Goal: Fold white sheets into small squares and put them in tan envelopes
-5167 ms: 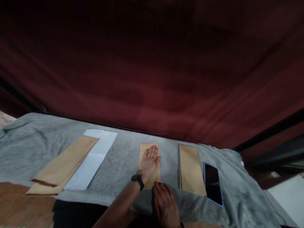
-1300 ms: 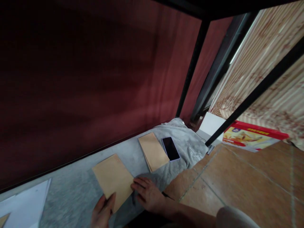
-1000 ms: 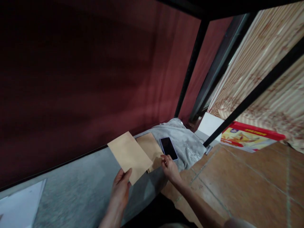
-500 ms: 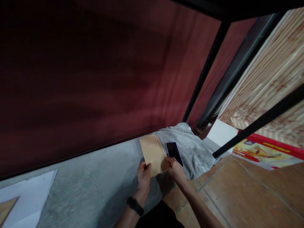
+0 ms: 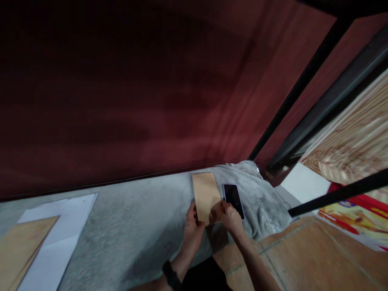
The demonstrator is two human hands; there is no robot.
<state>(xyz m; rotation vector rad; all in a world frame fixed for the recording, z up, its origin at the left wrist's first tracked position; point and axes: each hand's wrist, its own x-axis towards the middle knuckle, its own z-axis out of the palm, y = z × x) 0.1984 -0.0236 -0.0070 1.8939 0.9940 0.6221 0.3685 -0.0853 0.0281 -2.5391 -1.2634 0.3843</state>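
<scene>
A brown envelope stack (image 5: 206, 193) lies on a grey cloth (image 5: 136, 226) spread on the floor, against a dark red wall. My left hand (image 5: 192, 230) grips the stack's near left corner, fingers curled on its edge. My right hand (image 5: 228, 216) pinches the near right corner. A black phone (image 5: 233, 195) lies screen up just right of the stack, close to my right fingers.
White paper sheets (image 5: 60, 234) with more brown envelopes (image 5: 21, 244) on top lie at the far left. Black metal frame bars (image 5: 333, 194) cross at the right above a tiled floor (image 5: 303, 258). A red and yellow box (image 5: 357, 214) lies beyond them.
My left hand lifted the envelope from the cloth's middle, carried it right and laid it on the stack by the phone. Both hands now hold the stack's near corners. The view swung right.
</scene>
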